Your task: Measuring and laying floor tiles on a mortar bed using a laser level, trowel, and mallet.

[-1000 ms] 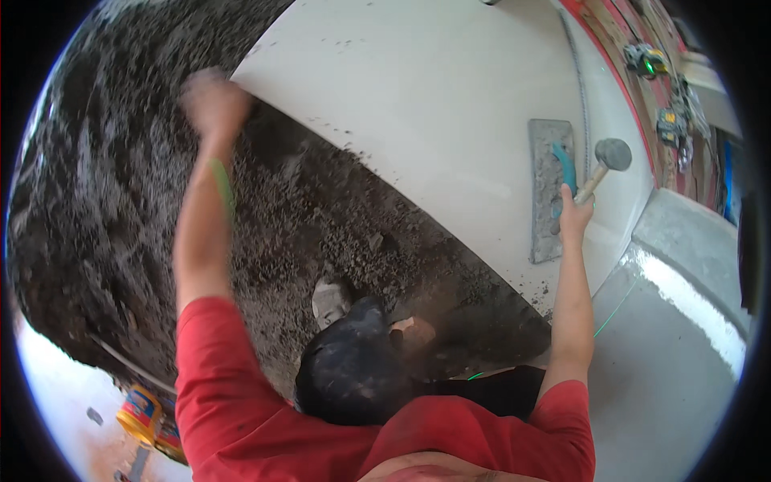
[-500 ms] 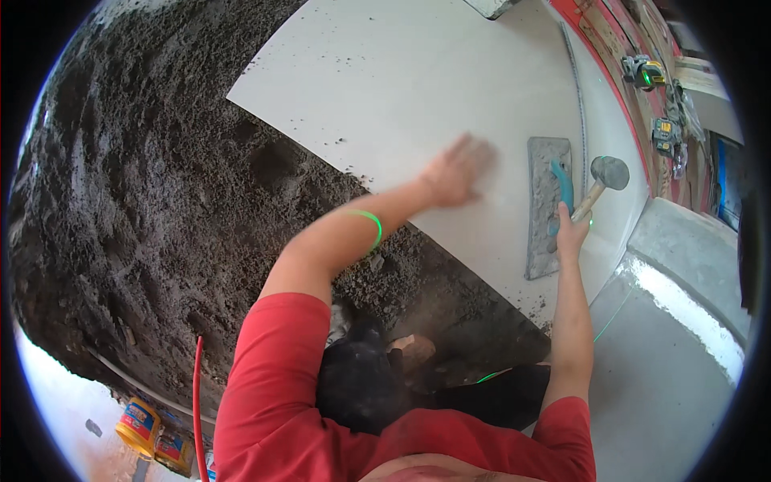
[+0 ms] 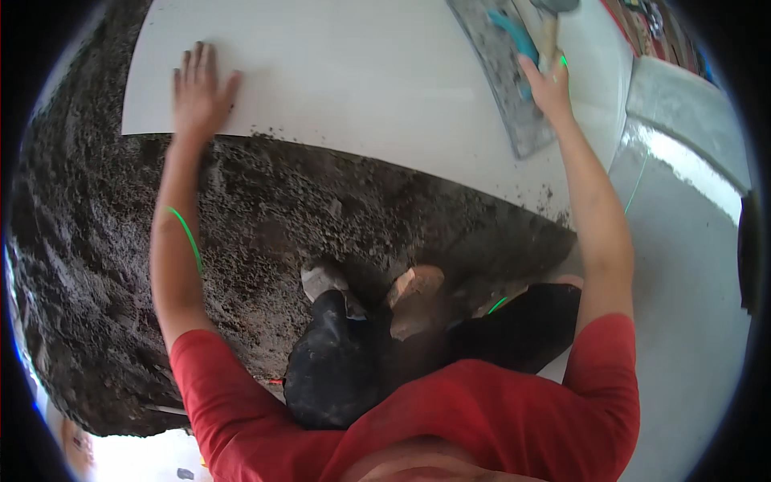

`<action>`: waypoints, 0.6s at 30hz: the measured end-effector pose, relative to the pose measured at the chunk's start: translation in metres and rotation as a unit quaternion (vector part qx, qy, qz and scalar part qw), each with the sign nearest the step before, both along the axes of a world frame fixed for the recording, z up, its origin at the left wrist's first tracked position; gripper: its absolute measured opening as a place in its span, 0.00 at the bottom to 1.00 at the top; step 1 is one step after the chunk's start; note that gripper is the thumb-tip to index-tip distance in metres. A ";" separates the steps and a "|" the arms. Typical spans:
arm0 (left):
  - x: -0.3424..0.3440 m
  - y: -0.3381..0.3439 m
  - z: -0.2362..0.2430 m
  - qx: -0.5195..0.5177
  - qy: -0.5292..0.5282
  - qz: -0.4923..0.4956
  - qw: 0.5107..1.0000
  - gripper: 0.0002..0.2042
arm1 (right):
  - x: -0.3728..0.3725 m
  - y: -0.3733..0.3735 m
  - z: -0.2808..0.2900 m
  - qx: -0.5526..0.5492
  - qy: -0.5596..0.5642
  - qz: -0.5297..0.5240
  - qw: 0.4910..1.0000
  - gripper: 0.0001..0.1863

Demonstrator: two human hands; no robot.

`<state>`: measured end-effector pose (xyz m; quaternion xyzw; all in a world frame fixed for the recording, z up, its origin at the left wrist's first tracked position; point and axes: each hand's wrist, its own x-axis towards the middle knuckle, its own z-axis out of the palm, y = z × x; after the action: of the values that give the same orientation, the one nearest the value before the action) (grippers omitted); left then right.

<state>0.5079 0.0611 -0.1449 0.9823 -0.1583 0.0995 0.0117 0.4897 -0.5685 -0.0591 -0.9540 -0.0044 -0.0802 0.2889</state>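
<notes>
While the head view looks straight down, the left hand [image 3: 197, 92] lies flat with its fingers spread on the near left corner of a big white tile [image 3: 361, 80], just inside the edge where the tile meets the dark, crumbly mortar bed [image 3: 265, 217]. A second ago that arm was raised out over the mortar, well off the tile; half a second ago the palm was on the tile further right, close to the tools. It has since slid across to the far corner, so the pressing has moved from the middle of the tile to its outer edge, which suggests the tile is being seated and checked corner by corner rather than lifted.

The right hand [image 3: 550, 84] reaches to the tile's right side and is closed round the wooden handle of a mallet [image 3: 548, 32], whose head is cut off at the top rim. It has kept that grip through all three pictures. Just beside it, a grey trowel [image 3: 502, 72] with a teal handle rests on the tile.

Below, the person's dark trousers [image 3: 345, 361] and a shoe [image 3: 321, 279] rest on the mortar, next to the smooth grey floor [image 3: 691, 281].
</notes>
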 end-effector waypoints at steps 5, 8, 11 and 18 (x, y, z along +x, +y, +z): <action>-0.117 -0.210 0.037 -0.031 0.171 -0.163 0.971 0.42 | 0.011 0.044 0.033 0.030 0.184 -0.067 0.980 0.36; -0.228 -0.313 0.069 -0.240 0.301 -0.345 0.856 0.39 | 0.010 0.080 0.051 0.164 0.233 -0.071 0.956 0.29; -0.316 -0.377 0.109 -0.423 0.395 -0.474 0.663 0.28 | -0.007 0.065 0.040 0.045 0.074 0.022 0.996 0.22; -0.223 -0.274 0.121 -0.247 0.366 -0.206 0.873 0.09 | -0.141 -0.042 0.110 0.049 -0.140 0.070 0.986 0.20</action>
<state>0.2851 -0.2130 -0.0240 0.8585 -0.3119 -0.2363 0.3314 0.3486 -0.6110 0.0507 -0.9152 -0.1078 -0.1930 0.3370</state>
